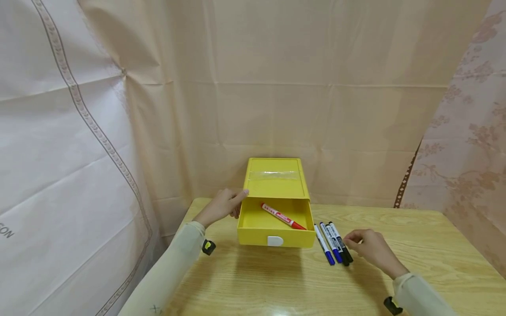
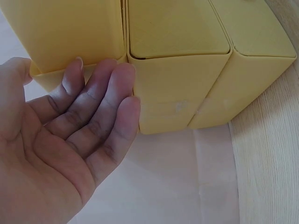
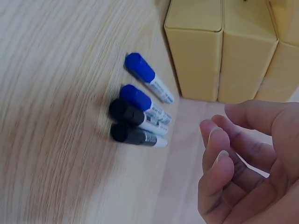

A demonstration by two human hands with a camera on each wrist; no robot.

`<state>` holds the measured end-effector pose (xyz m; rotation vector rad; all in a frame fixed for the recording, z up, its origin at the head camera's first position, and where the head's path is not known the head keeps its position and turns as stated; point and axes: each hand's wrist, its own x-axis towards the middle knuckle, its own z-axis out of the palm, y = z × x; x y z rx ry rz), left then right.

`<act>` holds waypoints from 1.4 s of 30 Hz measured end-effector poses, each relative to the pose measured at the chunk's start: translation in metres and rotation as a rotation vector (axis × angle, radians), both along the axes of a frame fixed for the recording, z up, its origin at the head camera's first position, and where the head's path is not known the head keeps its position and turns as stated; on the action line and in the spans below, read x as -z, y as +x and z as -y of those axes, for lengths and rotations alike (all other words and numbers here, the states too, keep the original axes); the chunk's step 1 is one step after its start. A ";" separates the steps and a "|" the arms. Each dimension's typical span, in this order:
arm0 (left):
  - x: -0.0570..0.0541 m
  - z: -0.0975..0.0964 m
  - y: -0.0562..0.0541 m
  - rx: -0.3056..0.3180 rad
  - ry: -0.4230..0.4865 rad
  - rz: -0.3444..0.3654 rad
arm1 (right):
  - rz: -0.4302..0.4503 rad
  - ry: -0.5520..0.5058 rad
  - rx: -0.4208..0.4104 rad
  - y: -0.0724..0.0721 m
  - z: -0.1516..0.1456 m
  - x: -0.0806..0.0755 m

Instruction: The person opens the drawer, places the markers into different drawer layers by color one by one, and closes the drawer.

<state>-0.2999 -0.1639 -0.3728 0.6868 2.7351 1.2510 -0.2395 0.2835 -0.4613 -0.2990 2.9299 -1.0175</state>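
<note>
A yellow drawer cabinet (image 1: 276, 175) stands on the table with its top drawer (image 1: 276, 237) pulled out. Inside the drawer, a red marker (image 1: 282, 216) lies slantwise. My left hand (image 1: 223, 205) rests against the cabinet's side, thumb at its top edge; the left wrist view shows its gently bent fingers touching the yellow wall (image 2: 173, 102). Right of the drawer lie two blue-capped markers (image 3: 140, 67) and two black-capped markers (image 3: 133, 114), side by side. Close beside the black ones, my right hand (image 1: 373, 250) hovers with loosely bent fingers, nothing between them.
The light wooden table (image 1: 411, 237) extends to both sides of the cabinet. A beige curtain (image 1: 276, 87) hangs right behind it. Pale cloths close in at the left (image 1: 59, 175) and right (image 1: 474, 153). A white handle (image 1: 275, 241) sits on the drawer front.
</note>
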 end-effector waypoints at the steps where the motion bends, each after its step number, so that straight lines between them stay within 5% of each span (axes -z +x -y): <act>1: 0.000 0.000 0.000 0.000 -0.001 -0.002 | 0.012 -0.011 0.006 0.001 0.002 -0.001; 14: 0.002 0.002 -0.001 0.017 0.011 -0.010 | 0.044 -0.097 -0.042 0.020 0.027 -0.016; 21: 0.003 0.001 0.000 0.007 0.016 -0.012 | 0.076 -0.201 -0.137 0.034 0.044 -0.027; 42: 0.001 0.000 0.002 0.002 -0.012 -0.028 | 0.289 -0.474 -0.243 0.065 0.092 -0.055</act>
